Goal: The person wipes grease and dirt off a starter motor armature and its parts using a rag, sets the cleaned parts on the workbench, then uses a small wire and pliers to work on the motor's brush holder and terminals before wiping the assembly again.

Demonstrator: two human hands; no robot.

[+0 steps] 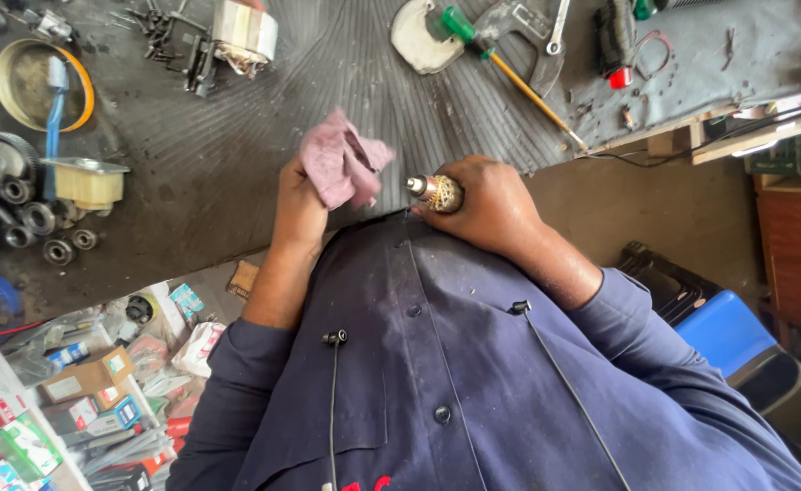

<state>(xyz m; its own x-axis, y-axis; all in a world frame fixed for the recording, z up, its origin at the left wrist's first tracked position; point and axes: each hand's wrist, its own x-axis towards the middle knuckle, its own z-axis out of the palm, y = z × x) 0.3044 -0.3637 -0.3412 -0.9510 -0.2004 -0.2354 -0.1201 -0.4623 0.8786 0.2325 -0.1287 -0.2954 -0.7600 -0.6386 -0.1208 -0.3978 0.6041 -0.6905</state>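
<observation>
My left hand (296,205) grips a crumpled pink rag (339,162) at the near edge of the dark ribbed rubber mat (346,64). My right hand (487,205) is closed around a small motor armature (437,192); its brassy copper end and short steel shaft stick out toward the rag. Rag and armature are a few centimetres apart, just above my dark blue shirt. Most of the armature's body is hidden in my fist.
A green-handled screwdriver (500,71), a wrench (557,27) and a white housing (414,41) lie at the back. Bearings and gears (28,218) sit at left beside a round tin (32,84) and a blue toothbrush (53,109). Boxes are piled below left; a blue chair (732,341) stands at right.
</observation>
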